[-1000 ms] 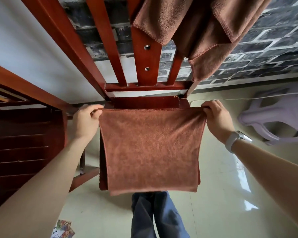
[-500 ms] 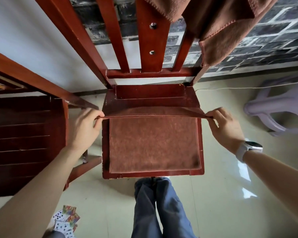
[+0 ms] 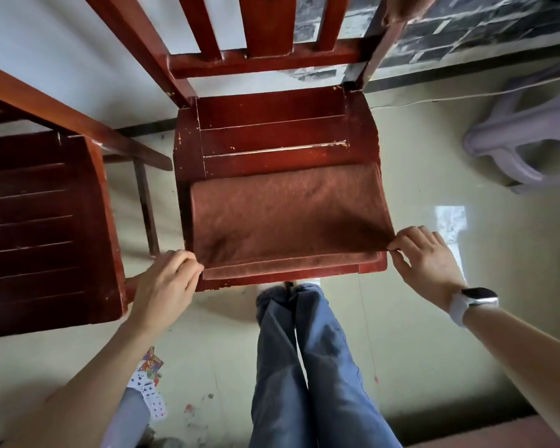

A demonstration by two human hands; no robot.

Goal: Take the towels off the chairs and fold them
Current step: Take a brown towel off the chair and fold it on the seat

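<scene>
**Closing the fold square on the seat**

I have the brown towel [image 3: 285,215] lying on the seat of the middle chair [image 3: 272,130], its top layer folded toward me. My left hand [image 3: 165,286] pinches the near left corner with the fingers curled in tight; my right hand [image 3: 424,260] pinches the near right corner, where the cloth lifts off the seat in a small peak. The lower layer's edge shows just past the upper one along the front of the seat, so I judge the fold not yet matched.

To do it well, I would keep the tension even between both corners, set the upper hem directly over the lower one, then let go and press flat. A second towel [image 3: 401,8] hangs on the chair back, not yet taken. An uneven pull could skew the fold.
</scene>
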